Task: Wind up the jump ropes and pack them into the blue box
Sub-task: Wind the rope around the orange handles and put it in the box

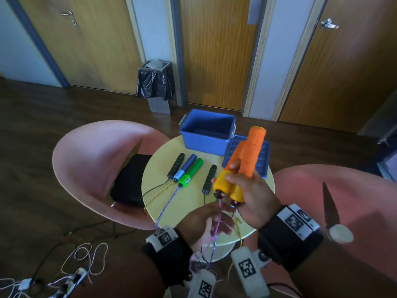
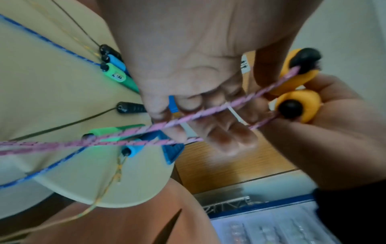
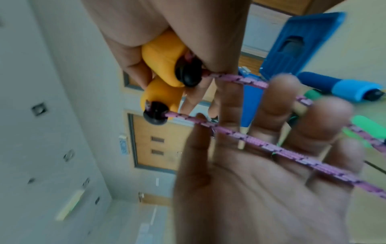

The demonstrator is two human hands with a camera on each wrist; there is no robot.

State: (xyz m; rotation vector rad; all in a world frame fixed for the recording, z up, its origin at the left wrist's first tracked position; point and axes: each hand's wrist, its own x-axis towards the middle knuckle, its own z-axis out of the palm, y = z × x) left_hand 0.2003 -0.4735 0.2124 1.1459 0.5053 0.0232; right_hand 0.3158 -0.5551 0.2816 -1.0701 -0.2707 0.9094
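My right hand point(image 1: 249, 186) grips two orange jump-rope handles point(image 1: 251, 153) side by side, held upright above the round yellow table point(image 1: 159, 203). Their pink braided rope point(image 1: 214, 235) runs down from the black end caps and across my left hand point(image 1: 204, 222). That hand is just below, with its fingers spread and straight. In the right wrist view the pink rope point(image 3: 271, 148) lies over the left palm point(image 3: 261, 181). The open blue box point(image 1: 207, 134) stands at the table's far edge, with its lid point(image 1: 261, 166) flat beside it.
Other rope handles lie on the table: a black-green one point(image 1: 176, 165), a blue one point(image 1: 185, 166), a green one point(image 1: 192, 171) and a second black one point(image 1: 209, 179). Their cords hang off the near edge. Pink chairs flank the table; scissors point(image 1: 330, 209) lie at the right.
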